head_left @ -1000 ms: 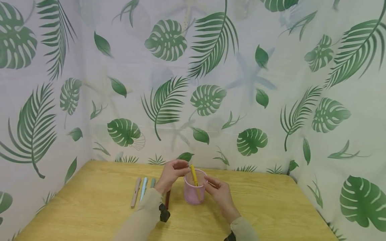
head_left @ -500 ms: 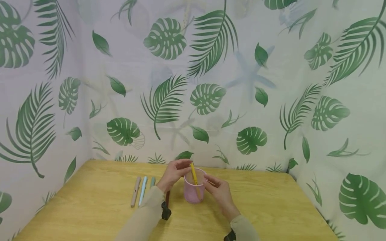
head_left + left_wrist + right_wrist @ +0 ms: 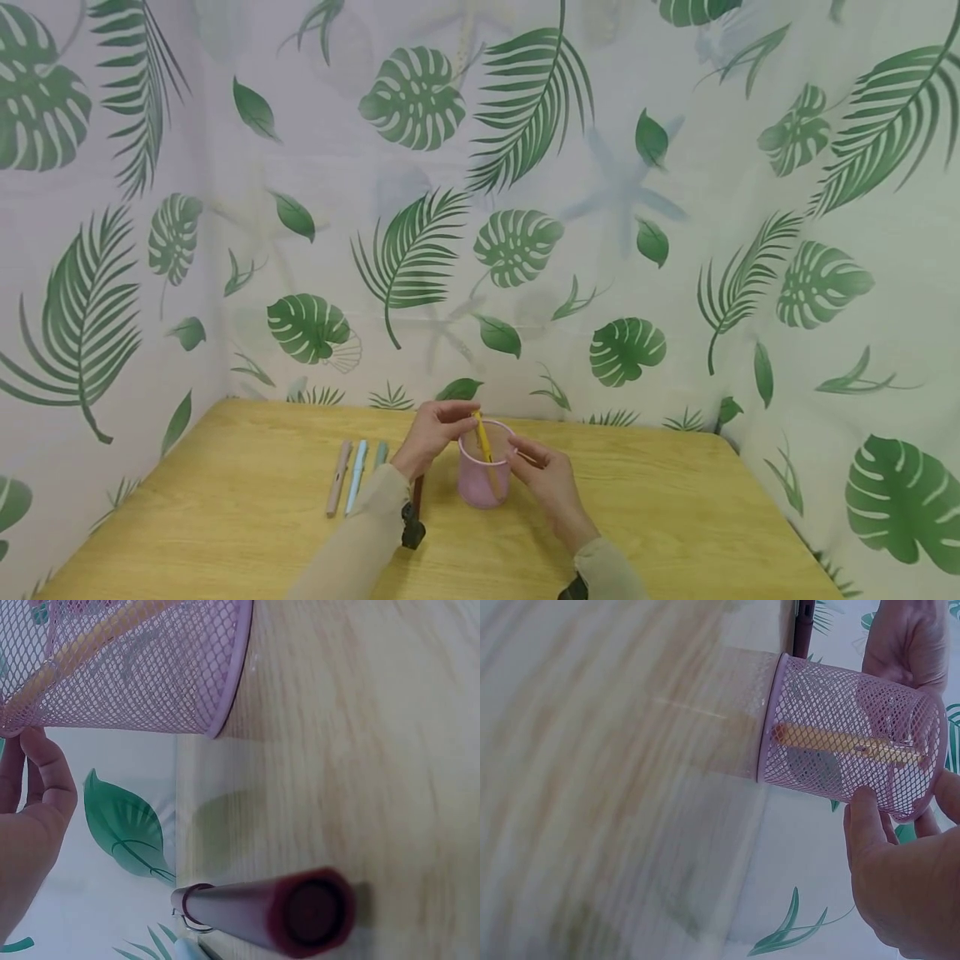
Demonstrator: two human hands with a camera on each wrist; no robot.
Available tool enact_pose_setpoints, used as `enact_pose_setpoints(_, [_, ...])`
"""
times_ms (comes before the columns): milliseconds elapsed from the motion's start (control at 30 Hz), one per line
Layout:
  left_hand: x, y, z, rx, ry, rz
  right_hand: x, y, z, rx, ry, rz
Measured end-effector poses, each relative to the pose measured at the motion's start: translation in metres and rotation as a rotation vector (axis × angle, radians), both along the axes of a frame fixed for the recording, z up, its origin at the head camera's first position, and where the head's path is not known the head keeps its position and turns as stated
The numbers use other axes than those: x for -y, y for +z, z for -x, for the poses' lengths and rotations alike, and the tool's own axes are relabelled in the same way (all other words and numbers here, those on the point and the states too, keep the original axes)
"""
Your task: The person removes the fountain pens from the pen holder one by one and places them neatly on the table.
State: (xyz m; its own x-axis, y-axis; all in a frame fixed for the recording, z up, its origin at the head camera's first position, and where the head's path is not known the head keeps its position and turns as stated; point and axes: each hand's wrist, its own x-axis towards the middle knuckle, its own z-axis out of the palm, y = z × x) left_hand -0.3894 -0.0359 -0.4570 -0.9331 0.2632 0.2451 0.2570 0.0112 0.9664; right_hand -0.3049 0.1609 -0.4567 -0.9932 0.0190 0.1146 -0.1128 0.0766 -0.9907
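A pink mesh pen cup [image 3: 483, 483] stands upright on the table, with a yellow pen [image 3: 485, 440] leaning inside it. At the pen's upper end, my left hand [image 3: 429, 435] pinches it between thumb and index finger, just above the rim. My right hand [image 3: 551, 487] holds the cup's right side near the rim; in the right wrist view the thumb [image 3: 866, 814] lies against the mesh. Through the mesh the yellow pen [image 3: 840, 741] shows slanting down to the cup's bottom. A dark red pen [image 3: 262, 907] lies left of the cup, partly hidden by my left wrist in the head view.
Left of my left arm lie a pinkish-brown pen [image 3: 338, 479], a light blue pen [image 3: 356, 477] and a green pen [image 3: 381, 454], partly covered by the arm. The wooden table [image 3: 660, 508] ends at a leaf-patterned backdrop [image 3: 525, 367] behind the cup.
My left fingertips have shifted slightly right and closed in on the top of the yellow pen. The cup and my right hand stay in place.
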Motion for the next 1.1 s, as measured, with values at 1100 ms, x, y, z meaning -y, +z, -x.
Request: enact_pose_setpoints(1100, [0.0,0.029,-0.029,-0.112,0.1,0.076,0.0,0.0,-0.001,-0.006,-0.013,0.009])
